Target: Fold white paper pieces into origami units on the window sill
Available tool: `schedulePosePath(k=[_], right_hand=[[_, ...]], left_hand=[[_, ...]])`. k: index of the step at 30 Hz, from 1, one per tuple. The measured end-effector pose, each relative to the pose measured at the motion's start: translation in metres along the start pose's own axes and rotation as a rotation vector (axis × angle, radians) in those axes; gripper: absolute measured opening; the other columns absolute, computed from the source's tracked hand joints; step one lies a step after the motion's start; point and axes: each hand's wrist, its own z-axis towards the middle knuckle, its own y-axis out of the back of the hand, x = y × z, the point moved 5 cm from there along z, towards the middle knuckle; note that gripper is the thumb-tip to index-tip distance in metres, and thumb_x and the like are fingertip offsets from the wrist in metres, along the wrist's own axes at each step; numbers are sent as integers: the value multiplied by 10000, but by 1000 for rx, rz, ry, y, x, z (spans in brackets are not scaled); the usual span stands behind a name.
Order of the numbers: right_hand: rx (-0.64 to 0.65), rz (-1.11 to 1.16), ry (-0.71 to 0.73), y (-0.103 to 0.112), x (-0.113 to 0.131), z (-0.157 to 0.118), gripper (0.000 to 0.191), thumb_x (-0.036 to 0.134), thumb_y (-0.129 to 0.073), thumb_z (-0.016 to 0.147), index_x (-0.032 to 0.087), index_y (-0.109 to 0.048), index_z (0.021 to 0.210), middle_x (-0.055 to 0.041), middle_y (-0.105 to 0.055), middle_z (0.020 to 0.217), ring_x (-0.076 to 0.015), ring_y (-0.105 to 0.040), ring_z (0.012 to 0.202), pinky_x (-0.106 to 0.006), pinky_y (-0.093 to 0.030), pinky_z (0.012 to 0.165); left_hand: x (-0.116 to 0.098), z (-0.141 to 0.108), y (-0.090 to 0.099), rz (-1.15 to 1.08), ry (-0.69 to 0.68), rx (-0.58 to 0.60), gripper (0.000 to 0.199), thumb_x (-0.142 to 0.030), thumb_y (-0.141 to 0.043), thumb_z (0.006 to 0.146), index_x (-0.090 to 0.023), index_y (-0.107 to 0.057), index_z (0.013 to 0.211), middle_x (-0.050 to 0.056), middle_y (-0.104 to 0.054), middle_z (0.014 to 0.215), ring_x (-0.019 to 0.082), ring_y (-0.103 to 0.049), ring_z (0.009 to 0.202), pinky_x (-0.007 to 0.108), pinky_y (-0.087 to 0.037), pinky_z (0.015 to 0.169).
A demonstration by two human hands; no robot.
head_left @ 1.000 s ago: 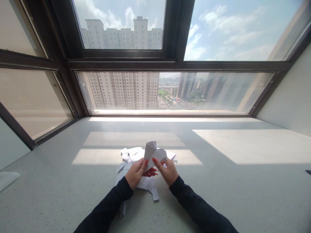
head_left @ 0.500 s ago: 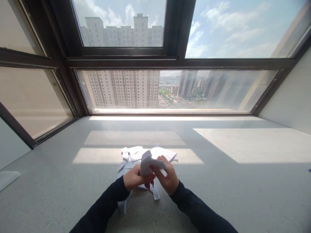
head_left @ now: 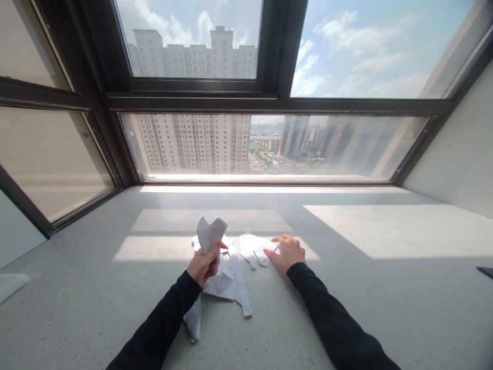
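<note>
My left hand [head_left: 208, 264] is closed round the lower end of a folded white paper piece [head_left: 211, 234], which stands up with a notched, two-pointed top. My right hand [head_left: 289, 253] rests at the right end of some flat folded papers [head_left: 256, 246], thumb and forefinger apart at their edge; whether it grips one I cannot tell from the fingertips. Beneath and beside my left hand lies a loose pile of folded white papers [head_left: 223, 285], with a strip [head_left: 243, 295] reaching towards me. Another folded piece [head_left: 194, 318] is partly covered by my left sleeve.
The papers lie on a pale speckled sill [head_left: 346, 298] with patches of sunlight. Dark window frames [head_left: 277, 105] rise behind and at the left. A white object [head_left: 11, 285] sits at the left edge, and a dark object [head_left: 486, 271] at the right edge.
My right hand has let go of the folded paper and moved right to the flat papers. My left hand has moved left, raising the folded piece upright. The view has shifted slightly.
</note>
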Motion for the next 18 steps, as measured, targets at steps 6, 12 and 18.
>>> schedulePosePath(k=[6, 12, 18], right_hand=[[-51, 448, 131, 14, 15, -2, 106, 305, -533, 666, 203, -507, 658, -6, -586, 661, -186, -562, 697, -333, -409, 654], [-368, 902, 289, 53, 39, -22, 122, 296, -539, 701, 189, -538, 759, -30, -605, 734, -164, -565, 704, -287, -446, 634], [-178, 1014, 442, 59, 66, -44, 100, 230, -476, 766, 206, -564, 806, -25, -636, 777, -150, -581, 682, -250, -458, 564]], left_hand=[[-2, 1, 3, -90, -47, -75, 285, -411, -593, 645, -164, -473, 723, -124, -212, 415, -5, -131, 307, 129, -74, 305], [1, 0, 0, -146, 46, -36, 347, -452, -606, 622, -167, -467, 762, -129, -213, 413, -8, -105, 308, 125, -61, 305], [12, -7, -16, -149, 229, 182, 525, -641, -505, 571, -171, -465, 802, -123, -204, 428, -2, -111, 321, 133, -81, 324]])
